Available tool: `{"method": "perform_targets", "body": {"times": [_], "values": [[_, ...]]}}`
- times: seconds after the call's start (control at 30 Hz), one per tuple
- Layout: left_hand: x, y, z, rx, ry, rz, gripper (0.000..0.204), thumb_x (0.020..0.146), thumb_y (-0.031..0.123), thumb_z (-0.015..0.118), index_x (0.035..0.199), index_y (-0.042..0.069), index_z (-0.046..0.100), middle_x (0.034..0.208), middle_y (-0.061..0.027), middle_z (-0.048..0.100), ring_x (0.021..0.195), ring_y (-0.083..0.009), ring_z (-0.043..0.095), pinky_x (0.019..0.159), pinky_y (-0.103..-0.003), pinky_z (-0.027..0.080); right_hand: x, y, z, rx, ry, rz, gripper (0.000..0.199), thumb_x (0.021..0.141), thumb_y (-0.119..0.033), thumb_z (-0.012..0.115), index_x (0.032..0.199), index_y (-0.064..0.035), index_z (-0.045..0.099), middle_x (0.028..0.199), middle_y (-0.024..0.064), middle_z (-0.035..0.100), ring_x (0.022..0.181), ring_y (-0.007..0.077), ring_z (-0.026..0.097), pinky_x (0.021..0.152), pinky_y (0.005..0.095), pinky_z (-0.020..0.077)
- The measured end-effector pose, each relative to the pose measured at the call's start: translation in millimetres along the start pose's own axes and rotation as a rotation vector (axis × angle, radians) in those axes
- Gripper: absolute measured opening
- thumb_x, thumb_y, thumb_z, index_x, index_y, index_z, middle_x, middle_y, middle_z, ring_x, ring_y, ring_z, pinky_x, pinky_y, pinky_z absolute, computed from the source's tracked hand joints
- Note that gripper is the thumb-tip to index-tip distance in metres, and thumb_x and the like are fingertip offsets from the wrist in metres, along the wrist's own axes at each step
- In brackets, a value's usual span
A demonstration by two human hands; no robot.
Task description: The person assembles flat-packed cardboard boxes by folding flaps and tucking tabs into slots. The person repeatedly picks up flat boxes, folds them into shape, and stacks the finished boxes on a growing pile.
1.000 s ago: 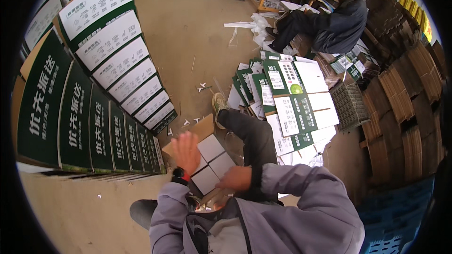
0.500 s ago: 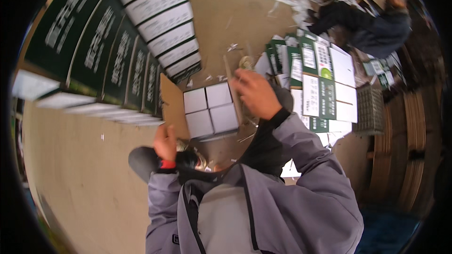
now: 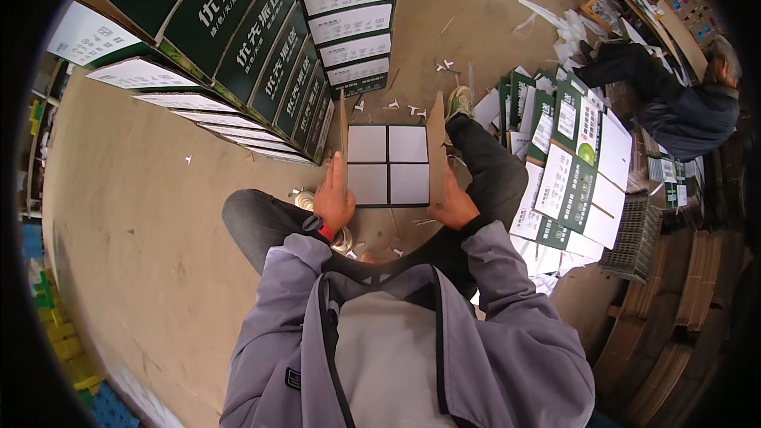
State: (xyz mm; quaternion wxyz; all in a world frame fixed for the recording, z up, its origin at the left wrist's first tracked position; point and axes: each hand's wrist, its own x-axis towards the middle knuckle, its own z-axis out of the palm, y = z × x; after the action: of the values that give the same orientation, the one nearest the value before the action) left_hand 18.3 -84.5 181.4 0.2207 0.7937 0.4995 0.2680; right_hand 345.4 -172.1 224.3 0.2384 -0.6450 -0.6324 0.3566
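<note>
Head view: looking steeply down from the person's head, sitting close above the hands (image 3: 388, 204) and box (image 3: 388, 165).
Facing: forward over the floor (image 3: 143, 214).
Edges: bending outward.

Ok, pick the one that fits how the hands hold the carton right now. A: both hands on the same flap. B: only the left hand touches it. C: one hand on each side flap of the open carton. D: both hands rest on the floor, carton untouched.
C: the left hand presses the left side flap and the right hand the right one, with the open carton between them, its four white flaps facing up.
</note>
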Motion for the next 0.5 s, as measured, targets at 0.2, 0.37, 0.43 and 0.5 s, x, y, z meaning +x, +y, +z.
{"method": "perform_targets", "body": {"times": [0.2,0.37,0.43,0.5], "values": [[3.9,2.2,16.1,0.437,-0.111,0.102,0.092,0.092,0.013,0.067,0.174,0.011,0.024,0.173,-0.0237,0.036,0.139,-0.0494,0.054,0.116,-0.060,0.043,19.0,8.9,39.1,-0.462,0.219,-0.140,0.087,0.093,-0.005,0.065,0.171,-0.0075,0.028,0.173,0.0287,0.031,0.138,0.0475,0.058,0.100,0.0513,0.0587],[13.7,11.2,14.2,0.713,-0.272,0.231,0.086,0.095,0.026,0.071,0.172,0.024,0.035,0.178,-0.0204,0.025,0.150,-0.0562,0.039,0.122,-0.068,0.034,35.2,23.7,63.7,-0.957,0.181,-0.214,0.070,0.098,-0.015,0.065,0.165,-0.0175,0.045,0.173,0.0271,0.031,0.134,0.0624,0.053,0.089,0.0625,0.0593],[23.0,20.0,9.8,0.568,-0.322,0.193,0.082,0.093,0.029,0.075,0.167,0.022,0.043,0.177,-0.0199,0.028,0.148,-0.0549,0.041,0.121,-0.064,0.037,50.2,26.7,60.7,-0.885,0.094,-0.243,0.079,0.092,-0.025,0.076,0.165,-0.0177,0.046,0.175,0.0271,0.027,0.136,0.0634,0.051,0.091,0.0604,0.0587],[35.0,19.5,13.2,0.476,-0.346,0.099,0.077,0.089,0.031,0.080,0.161,0.021,0.053,0.174,-0.0193,0.033,0.144,-0.0526,0.043,0.119,-0.060,0.040,63.0,14.4,54.1,-0.765,0.026,-0.189,0.084,0.087,-0.038,0.082,0.161,-0.0161,0.050,0.174,0.0258,0.029,0.135,0.0595,0.053,0.093,0.0569,0.0585]]}}
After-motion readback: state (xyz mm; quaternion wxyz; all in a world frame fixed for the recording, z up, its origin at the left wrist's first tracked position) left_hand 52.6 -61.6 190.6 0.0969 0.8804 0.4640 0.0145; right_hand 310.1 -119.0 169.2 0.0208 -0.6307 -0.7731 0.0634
